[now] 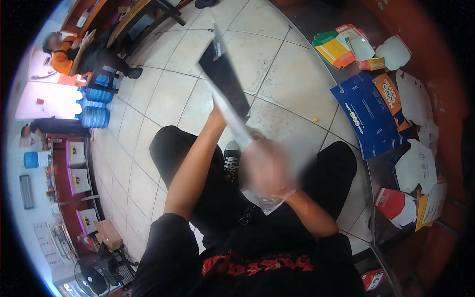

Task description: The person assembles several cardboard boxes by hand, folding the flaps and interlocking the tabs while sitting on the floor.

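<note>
A dark blue and white flat cardboard piece [223, 72] stands tilted in front of me, smeared by motion. My left hand [216, 117] grips it from its left side, with most of the fingers hidden behind the sheet. At its lower end is my right hand [266, 167], too blurred for the fingers to show. Crinkled see-through plastic [278, 202] lies against the right wrist, over my lap. Between my black-trousered knees a black and white sneaker [231, 161] shows.
On the metal bench [341, 74] at my right lie a blue flat carton [368, 116], an orange carton piece [387, 96], a green and yellow box [334, 49] and several white ones. A person in orange [67, 57] sits at the far left, near blue water jugs [95, 116].
</note>
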Tool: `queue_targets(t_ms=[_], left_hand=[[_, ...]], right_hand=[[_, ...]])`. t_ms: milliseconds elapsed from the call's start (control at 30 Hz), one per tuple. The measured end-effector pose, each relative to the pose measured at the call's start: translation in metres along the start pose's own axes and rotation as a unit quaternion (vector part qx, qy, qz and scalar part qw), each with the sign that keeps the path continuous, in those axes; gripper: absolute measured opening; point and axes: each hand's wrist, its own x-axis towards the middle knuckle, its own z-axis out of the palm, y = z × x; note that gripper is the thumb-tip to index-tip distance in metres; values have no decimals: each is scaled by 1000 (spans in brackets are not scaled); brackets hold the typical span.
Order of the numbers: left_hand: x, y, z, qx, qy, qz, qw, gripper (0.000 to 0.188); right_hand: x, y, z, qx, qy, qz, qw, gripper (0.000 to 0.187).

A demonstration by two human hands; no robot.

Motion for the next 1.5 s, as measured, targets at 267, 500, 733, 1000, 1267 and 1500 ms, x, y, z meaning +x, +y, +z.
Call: queue_targets(t_ms=[267,500,733,1000,1267,1500], left_hand=[[18,86,5,-67,-186,-163,967,47],[16,91,8,-291,-264,-420,818,48],[-25,99,53,-409,-299,-478,718,67],[-70,109,71,-236,-397,-294,837,89],[-101,108,77,-148,-656,-5,740,48],[-89,89,70,-75,-613,115,778,44]], right_hand=[[15,47,-180,-485,336,66,804,58],[-10,7,-106,-463,-179,60,866,57],[-68,8,-119,-541,-146,27,828,52],[-124,-30,-172,-582,-82,112,801,39],[-148,2,-159,-443,-113,448,768,34],[-127,17,-183,-330,-41,515,790,49]])
